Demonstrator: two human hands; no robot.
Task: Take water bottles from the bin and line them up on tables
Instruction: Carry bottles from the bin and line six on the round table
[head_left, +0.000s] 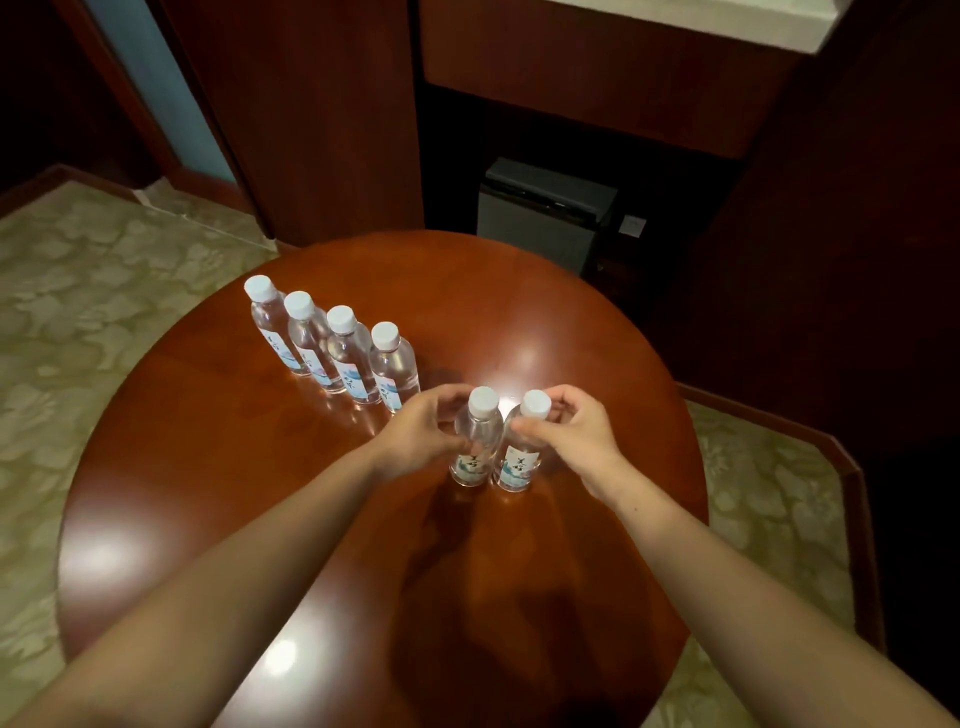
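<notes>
Several clear water bottles with white caps stand upright in a slanting row on the round red-brown table. Two more bottles stand side by side just right of that row. My left hand grips the left one around its upper body. My right hand grips the right one just below its cap. Both bottles rest with their bases on the table top, touching each other. The bin is out of sight.
A small grey fridge sits in a dark wooden cabinet behind the table. Dark wood panelling stands at the back. Patterned pale carpet lies to the left and right of the table.
</notes>
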